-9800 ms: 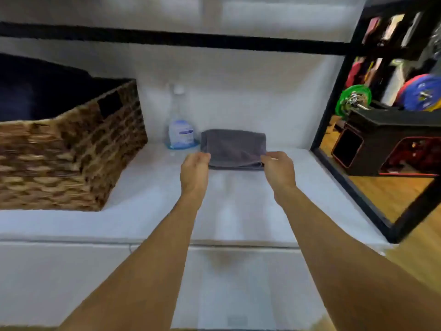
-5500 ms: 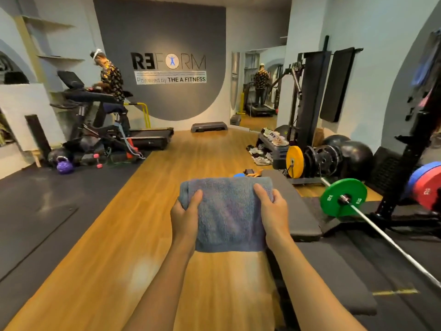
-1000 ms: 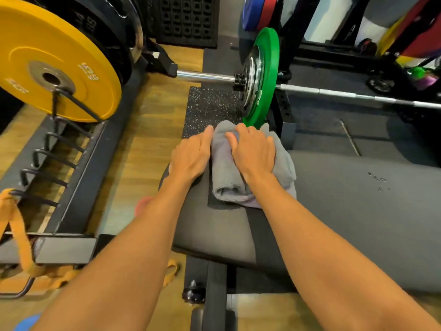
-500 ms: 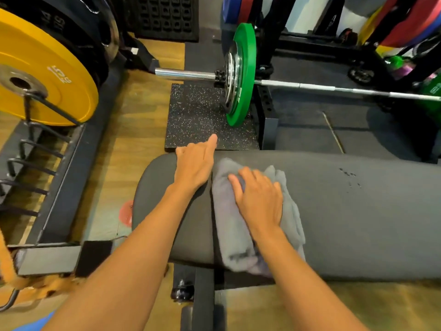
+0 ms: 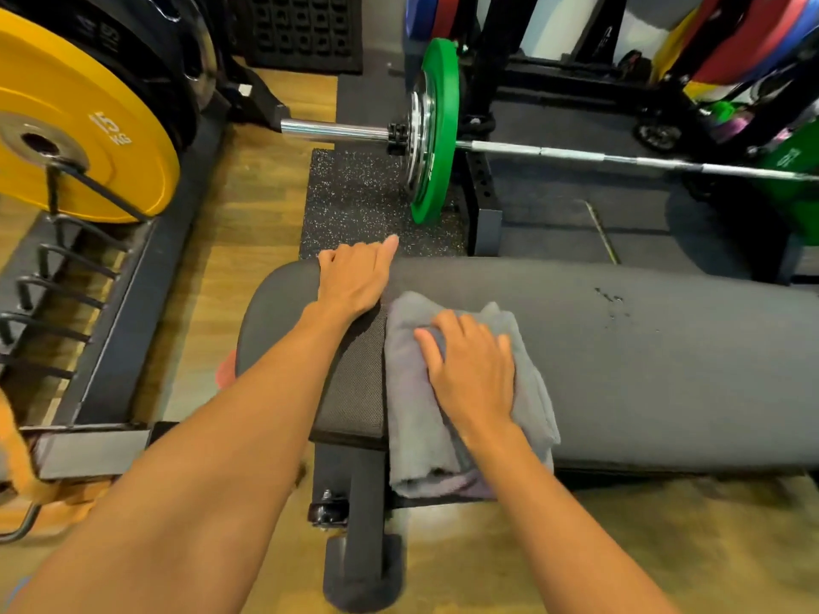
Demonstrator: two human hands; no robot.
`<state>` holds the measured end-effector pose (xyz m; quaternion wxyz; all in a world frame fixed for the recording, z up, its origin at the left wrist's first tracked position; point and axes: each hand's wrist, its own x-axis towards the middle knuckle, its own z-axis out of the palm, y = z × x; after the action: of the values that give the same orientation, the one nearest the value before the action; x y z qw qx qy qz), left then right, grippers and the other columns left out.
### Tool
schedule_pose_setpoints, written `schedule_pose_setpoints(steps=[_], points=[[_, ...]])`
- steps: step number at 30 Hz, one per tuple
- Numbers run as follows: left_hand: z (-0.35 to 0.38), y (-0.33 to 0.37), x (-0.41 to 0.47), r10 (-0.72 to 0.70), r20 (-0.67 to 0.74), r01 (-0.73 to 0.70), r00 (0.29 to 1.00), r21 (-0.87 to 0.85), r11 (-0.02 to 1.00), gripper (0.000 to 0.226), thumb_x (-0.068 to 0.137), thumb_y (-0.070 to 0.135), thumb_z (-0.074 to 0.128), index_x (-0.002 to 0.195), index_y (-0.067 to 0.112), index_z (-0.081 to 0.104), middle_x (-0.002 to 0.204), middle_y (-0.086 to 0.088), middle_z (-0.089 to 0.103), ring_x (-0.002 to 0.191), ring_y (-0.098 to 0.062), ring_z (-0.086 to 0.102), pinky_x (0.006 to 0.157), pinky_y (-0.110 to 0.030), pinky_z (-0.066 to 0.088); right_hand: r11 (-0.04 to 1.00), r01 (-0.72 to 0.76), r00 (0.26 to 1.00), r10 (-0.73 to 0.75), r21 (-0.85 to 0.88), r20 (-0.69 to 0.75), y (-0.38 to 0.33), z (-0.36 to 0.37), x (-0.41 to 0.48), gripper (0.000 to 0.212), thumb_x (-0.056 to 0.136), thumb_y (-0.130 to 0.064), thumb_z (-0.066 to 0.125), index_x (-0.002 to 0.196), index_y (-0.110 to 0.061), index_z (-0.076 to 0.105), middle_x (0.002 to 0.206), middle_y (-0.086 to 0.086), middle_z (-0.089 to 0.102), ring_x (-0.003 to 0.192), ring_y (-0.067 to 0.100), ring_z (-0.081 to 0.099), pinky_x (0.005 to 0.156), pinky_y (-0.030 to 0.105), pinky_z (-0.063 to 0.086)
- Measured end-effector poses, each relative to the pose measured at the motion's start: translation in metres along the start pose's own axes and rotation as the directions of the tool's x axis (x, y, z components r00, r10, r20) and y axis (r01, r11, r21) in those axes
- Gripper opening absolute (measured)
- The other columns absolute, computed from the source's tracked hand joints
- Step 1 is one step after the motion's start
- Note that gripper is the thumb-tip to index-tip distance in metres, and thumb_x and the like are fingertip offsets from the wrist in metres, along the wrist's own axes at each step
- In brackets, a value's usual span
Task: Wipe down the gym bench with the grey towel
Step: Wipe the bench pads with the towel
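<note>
We find the gym bench [image 5: 664, 370] lying crosswise before the person, its long axis running left to right. Its rounded end is at the left and the pad runs out of view at the right.

The grey towel [image 5: 412, 392] lies folded on the bench near that left end, spanning the pad from the far half to the near edge, where a fold hangs over. The right hand [image 5: 474, 370] rests palm down on the towel, fingers slightly spread and pointing to the far side, pressing the cloth to the pad rather than pinching it. The left hand [image 5: 354, 281] lies flat on the bare pad just left of the towel, fingers straight and close together, reaching the far edge. It holds nothing and, in our judgement, braces the body.

We note a small cluster of droplets [image 5: 614, 303] on the far half of the pad, well to the right of the towel.

We judge the wipe barely begun, as most of the pad lies to the right of both hands. The right hand is the nearer to it and already on the towel, so the coming stroke should run rightward along the long axis.
</note>
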<state>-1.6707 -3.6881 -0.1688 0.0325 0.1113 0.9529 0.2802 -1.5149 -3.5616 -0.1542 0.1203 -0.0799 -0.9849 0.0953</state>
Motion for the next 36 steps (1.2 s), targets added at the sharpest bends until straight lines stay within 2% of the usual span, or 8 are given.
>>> schedule_pose_setpoints(steps=[5,9,14,19,22,29,33,36], points=[[0.019,0.035,0.013,0.065,0.060,-0.058,0.996,-0.104,0.993,0.063,0.101,0.047,0.016,0.092,0.010,0.065,0.096,-0.010,0.067,0.098,-0.034,0.057,0.091,-0.044,0.024,1.000,-0.012,0.996,0.013,0.012,-0.083,0.023,-0.008,-0.022,0.026,0.092,-0.044,0.051,0.081,-0.023,0.061,0.071,-0.001,0.061,0.066,0.026,0.058,0.060,0.036,0.035],[0.034,0.024,0.032,-0.034,0.028,0.041,0.999,-0.300,0.953,0.075,0.090,0.061,0.004,0.098,0.021,0.067,0.100,0.004,0.068,0.099,-0.022,0.054,0.091,-0.039,0.019,0.999,-0.048,0.990,0.044,-0.025,-0.133,0.034,0.026,0.078,0.028,0.095,-0.043,0.051,0.088,-0.019,0.062,0.081,0.005,0.066,0.077,0.030,0.062,0.064,0.036,0.030],[0.037,0.023,0.027,0.043,-0.040,-0.051,0.998,-0.221,0.974,0.059,0.095,0.058,0.011,0.107,0.026,0.058,0.114,-0.005,0.065,0.109,-0.028,0.053,0.087,-0.038,0.018,0.996,-0.020,1.000,0.019,-0.092,-0.014,0.035,0.048,0.170,0.037,0.099,-0.046,0.038,0.105,-0.017,0.060,0.104,0.007,0.066,0.095,0.031,0.060,0.069,0.038,0.029],[0.026,0.033,0.023,-0.023,0.095,0.032,0.995,-0.092,0.995,0.064,0.098,0.055,0.012,0.110,0.016,0.062,0.125,-0.015,0.062,0.118,-0.036,0.051,0.101,-0.051,0.020,1.000,-0.023,0.999,0.023,0.000,-0.026,0.038,0.016,0.079,0.032,0.097,-0.047,0.041,0.103,-0.020,0.057,0.102,0.003,0.065,0.096,0.028,0.058,0.073,0.039,0.030],[0.024,0.049,0.013,0.005,0.121,-0.008,0.993,0.025,1.000,0.056,0.099,0.051,0.014,0.079,0.019,0.056,0.108,-0.017,0.064,0.109,-0.039,0.053,0.098,-0.052,0.024,0.998,-0.062,0.998,0.062,0.021,0.013,0.050,-0.014,-0.002,0.026,0.096,-0.045,0.047,0.094,-0.022,0.058,0.091,0.002,0.064,0.086,0.027,0.059,0.071,0.040,0.033],[0.046,0.091,0.017,0.066,0.147,-0.048,0.987,-0.125,0.991,0.049,0.101,0.049,0.019,0.064,0.025,0.041,0.079,-0.005,0.055,0.097,-0.035,0.054,0.093,-0.046,0.025,0.998,-0.055,0.996,0.057,0.021,-0.076,0.077,-0.021,-0.036,0.026,0.091,-0.041,0.054,0.077,-0.021,0.061,0.069,-0.002,0.062,0.064,0.024,0.058,0.058,0.038,0.040],[0.064,0.078,0.036,0.023,0.142,0.013,0.990,-0.244,0.970,0.071,0.090,0.063,0.008,0.104,0.021,0.063,0.115,-0.003,0.065,0.117,-0.026,0.049,0.088,-0.035,0.015,0.996,-0.082,0.989,0.079,-0.017,-0.123,0.085,0.013,0.073,0.030,0.094,-0.043,0.050,0.085,-0.018,0.063,0.081,0.005,0.067,0.075,0.031,0.063,0.064,0.039,0.037],[0.068,0.072,0.039,0.044,0.106,-0.004,0.993,-0.357,0.934,0.070,0.089,0.062,0.011,0.134,0.025,0.049,0.140,-0.002,0.052,0.132,-0.021,0.041,0.092,-0.030,0.011,0.996,-0.050,0.998,0.047,-0.073,-0.040,0.088,0.029,0.151,0.035,0.098,-0.046,0.041,0.102,-0.016,0.061,0.098,0.007,0.067,0.089,0.033,0.062,0.071,0.039,0.034]])
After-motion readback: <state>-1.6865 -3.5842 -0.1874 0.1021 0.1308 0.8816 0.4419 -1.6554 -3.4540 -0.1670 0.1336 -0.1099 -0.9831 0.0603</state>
